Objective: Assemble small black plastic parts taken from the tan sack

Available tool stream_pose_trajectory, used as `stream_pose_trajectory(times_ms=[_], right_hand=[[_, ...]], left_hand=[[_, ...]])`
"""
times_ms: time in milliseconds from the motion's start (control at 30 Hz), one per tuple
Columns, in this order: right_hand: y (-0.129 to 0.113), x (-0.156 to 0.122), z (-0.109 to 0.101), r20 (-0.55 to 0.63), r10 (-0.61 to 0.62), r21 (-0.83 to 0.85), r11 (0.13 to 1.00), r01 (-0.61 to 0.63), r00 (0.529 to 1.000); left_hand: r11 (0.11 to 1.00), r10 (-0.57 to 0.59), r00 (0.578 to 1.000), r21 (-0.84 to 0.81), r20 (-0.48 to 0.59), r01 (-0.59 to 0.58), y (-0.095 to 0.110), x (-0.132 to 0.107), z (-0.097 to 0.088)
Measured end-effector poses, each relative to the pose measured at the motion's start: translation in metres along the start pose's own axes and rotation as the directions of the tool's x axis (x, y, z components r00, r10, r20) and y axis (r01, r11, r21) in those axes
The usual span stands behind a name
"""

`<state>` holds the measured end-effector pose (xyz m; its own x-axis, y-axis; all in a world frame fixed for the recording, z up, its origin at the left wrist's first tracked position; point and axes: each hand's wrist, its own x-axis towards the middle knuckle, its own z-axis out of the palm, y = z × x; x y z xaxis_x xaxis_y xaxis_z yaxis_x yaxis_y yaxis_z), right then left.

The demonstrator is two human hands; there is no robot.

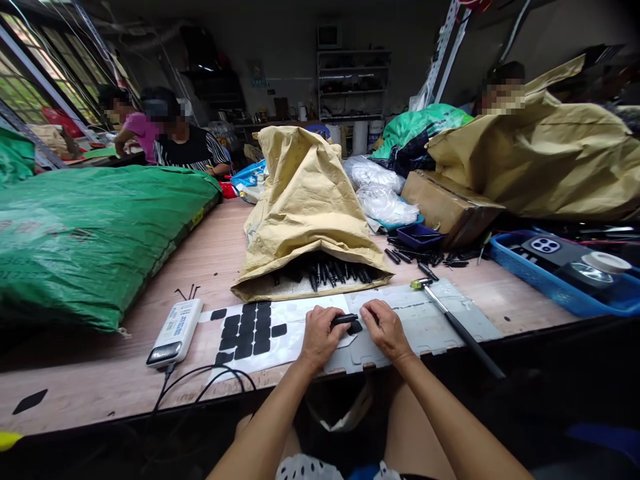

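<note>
Black tube (346, 319) – slim, pen-like, lying roughly level just in front of the open mouth of the tan sack (310, 200), on the wearer's side. Left hand (319, 337) pinches it between thumb and fingers near one end; the other end sticks out past the fingertips, pointing toward the right hand (383, 328). Right hand sits just beyond that free end, a small gap between, thumb and fingers curled in close to each other; cannot tell whether anything is pinched there. A small dark piece (355, 327) shows just below the tube's free end, between the hands. More black tubes (327, 272) lie heaped in the sack's mouth. In front of the sack and to its left, a white sheet (293, 319) bearing black rounded squares (245, 331), mostly in rows; farther left, a white power bank (176, 333) with a cable. In front and right of the sack, a grey board (430, 328) with a hammer (465, 335) across it. Left of the sack, a bulging green sack (95, 240); well to its right, a blue tray (545, 291) – phone-like item inside.
</note>
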<state>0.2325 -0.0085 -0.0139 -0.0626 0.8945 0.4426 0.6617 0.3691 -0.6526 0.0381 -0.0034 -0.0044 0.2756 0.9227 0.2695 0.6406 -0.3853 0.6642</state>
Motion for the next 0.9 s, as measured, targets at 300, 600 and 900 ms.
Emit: stream_pose_trajectory(times_ms=[300, 600, 900], right_hand=[[0.002, 0.001, 0.000, -0.058, 0.057, 0.073, 0.996, -0.053, 0.997], [0.003, 0.002, 0.000, -0.033, 0.054, 0.061, 0.997, -0.052, 0.998], [0.000, 0.001, 0.000, -0.048, 0.036, 0.056, 0.998, -0.033, 0.998]], left_hand=[[0.975, 0.208, 0.939, -0.140, 0.276, -0.175, 0.030, -0.098, -0.001], [0.708, -0.704, 0.595, 0.316, 0.386, 0.632, -0.022, -0.136, 0.058], [0.909, -0.319, 0.837, -0.105, 0.444, 0.403, 0.031, -0.095, 0.010]])
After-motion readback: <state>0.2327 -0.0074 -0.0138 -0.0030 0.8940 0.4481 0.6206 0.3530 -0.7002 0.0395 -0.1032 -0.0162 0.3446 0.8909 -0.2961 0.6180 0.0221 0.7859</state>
